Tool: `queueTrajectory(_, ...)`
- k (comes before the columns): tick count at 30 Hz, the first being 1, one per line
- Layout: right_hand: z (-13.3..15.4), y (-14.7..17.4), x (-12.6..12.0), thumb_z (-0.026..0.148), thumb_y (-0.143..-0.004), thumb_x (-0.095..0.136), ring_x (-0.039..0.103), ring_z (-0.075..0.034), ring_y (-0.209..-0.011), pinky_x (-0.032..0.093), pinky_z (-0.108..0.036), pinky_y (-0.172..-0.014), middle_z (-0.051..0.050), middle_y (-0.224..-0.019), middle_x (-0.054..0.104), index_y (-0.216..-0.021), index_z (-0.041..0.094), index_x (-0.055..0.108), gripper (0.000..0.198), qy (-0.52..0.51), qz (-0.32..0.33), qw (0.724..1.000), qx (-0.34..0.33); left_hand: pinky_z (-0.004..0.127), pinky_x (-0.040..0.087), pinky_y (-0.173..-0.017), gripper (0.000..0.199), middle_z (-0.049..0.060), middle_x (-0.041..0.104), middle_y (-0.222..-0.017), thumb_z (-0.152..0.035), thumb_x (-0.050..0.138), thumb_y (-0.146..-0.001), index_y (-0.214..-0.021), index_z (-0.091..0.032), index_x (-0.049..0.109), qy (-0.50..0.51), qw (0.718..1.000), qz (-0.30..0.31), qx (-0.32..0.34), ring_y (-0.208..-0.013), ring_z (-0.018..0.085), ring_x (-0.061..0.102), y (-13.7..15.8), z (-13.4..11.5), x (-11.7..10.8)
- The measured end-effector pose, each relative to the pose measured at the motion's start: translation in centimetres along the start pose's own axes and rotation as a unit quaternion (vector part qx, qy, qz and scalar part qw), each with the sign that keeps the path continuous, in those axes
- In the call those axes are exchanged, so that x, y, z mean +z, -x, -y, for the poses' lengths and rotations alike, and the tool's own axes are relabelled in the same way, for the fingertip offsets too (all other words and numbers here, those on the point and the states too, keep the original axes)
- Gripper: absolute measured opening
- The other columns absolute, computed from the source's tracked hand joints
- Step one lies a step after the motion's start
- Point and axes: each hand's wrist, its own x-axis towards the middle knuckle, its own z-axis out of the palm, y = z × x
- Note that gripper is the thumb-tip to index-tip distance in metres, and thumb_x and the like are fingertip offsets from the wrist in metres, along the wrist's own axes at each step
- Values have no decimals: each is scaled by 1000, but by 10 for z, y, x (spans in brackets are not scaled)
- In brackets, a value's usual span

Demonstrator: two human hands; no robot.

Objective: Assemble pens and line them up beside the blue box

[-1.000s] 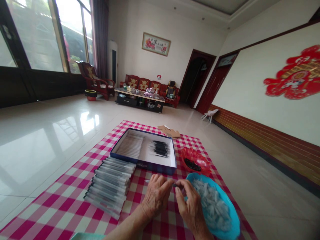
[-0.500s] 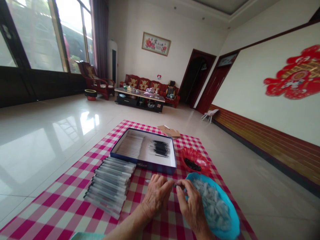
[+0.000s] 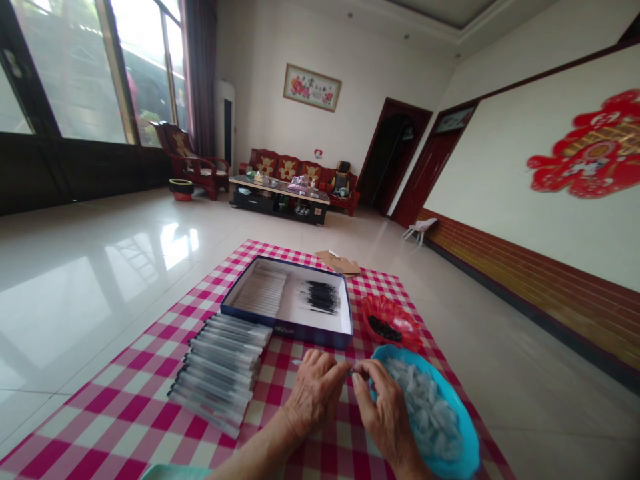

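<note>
Above the checked cloth, my left hand [image 3: 317, 393] is closed around what looks like a pen, mostly hidden by the fingers; a pale, narrow tip [image 3: 297, 362] pokes out on its left side. My right hand [image 3: 384, 410] pinches a small dark piece [image 3: 352, 371] at the left fingertips, and the two hands nearly meet there. To the left lies a row of clear pens [image 3: 220, 370] with dark ends. Beside my right hand, a blue bowl [image 3: 467, 427] holds many translucent pen caps [image 3: 427, 407]. Behind it, small black pieces [image 3: 385, 329] lie in a red scalloped bowl [image 3: 407, 325].
A shallow white box with blue sides [image 3: 295, 331] holds clear tubes [image 3: 260, 290] and thin black refills [image 3: 323, 297]. Brown cardboard [image 3: 340, 263] rests at the far edge of the checked tablecloth [image 3: 135, 393]. A pale green edge [image 3: 175, 473] shows at the bottom.
Both hands stay almost where they were, fingers still meeting at the small dark piece. Only a very slight shift of the fingers shows.
</note>
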Motion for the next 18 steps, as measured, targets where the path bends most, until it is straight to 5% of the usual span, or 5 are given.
queueTrajectory(18,2,-1,4,29,-95,39,56,-17,-73,44,-29,-69,-3,-76,59,-77,20,56,26,0,8,1000,-5,35,33,-69,29,6,54,-80,-19,40,-90,-111,-19,59,-10,1000,1,9,-73,21,45,-1,-3,0)
